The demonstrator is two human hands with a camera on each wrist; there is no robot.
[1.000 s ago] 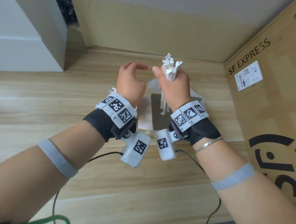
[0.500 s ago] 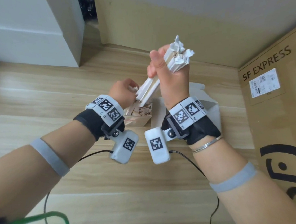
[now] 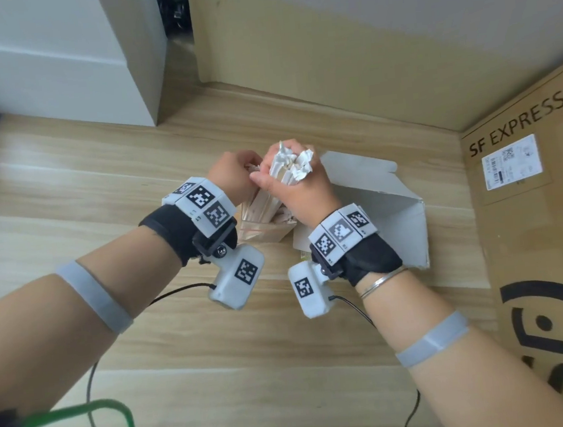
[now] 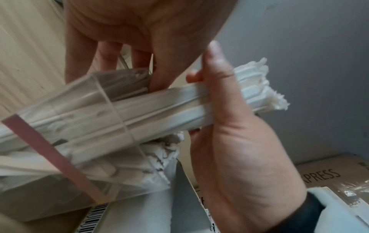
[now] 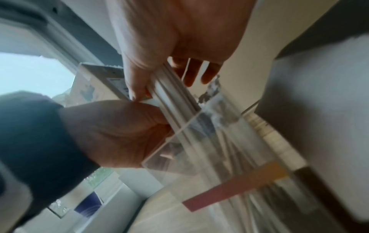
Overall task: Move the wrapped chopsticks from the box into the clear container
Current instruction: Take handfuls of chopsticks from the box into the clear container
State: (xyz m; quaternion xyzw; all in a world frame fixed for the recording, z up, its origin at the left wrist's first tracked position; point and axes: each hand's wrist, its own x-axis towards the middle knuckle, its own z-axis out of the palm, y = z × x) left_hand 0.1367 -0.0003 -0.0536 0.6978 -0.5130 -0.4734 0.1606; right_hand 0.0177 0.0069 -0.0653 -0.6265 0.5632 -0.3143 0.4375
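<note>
My right hand (image 3: 287, 185) grips a bundle of white paper-wrapped chopsticks (image 3: 291, 166), crumpled ends up. The bundle's lower ends reach into the clear container (image 3: 263, 222). In the left wrist view the bundle (image 4: 159, 107) passes the rim of the container (image 4: 75, 126), where other wrapped chopsticks lie. My left hand (image 3: 238, 172) holds the container's upper edge; its fingers (image 4: 107, 61) reach behind the rim. The right wrist view shows my right hand (image 5: 159, 82) around the bundle (image 5: 175, 100). The open white box (image 3: 392, 202) lies just right of my hands.
A big brown SF EXPRESS carton (image 3: 532, 223) stands on the right. A white cabinet (image 3: 52, 63) is at the back left and a beige wall behind. Black and green cables (image 3: 95, 403) trail over the wooden surface in front.
My right hand has come down from its raised position, and the bundle's lower ends are now in the container. My left hand dropped from open in the air onto the container's edge.
</note>
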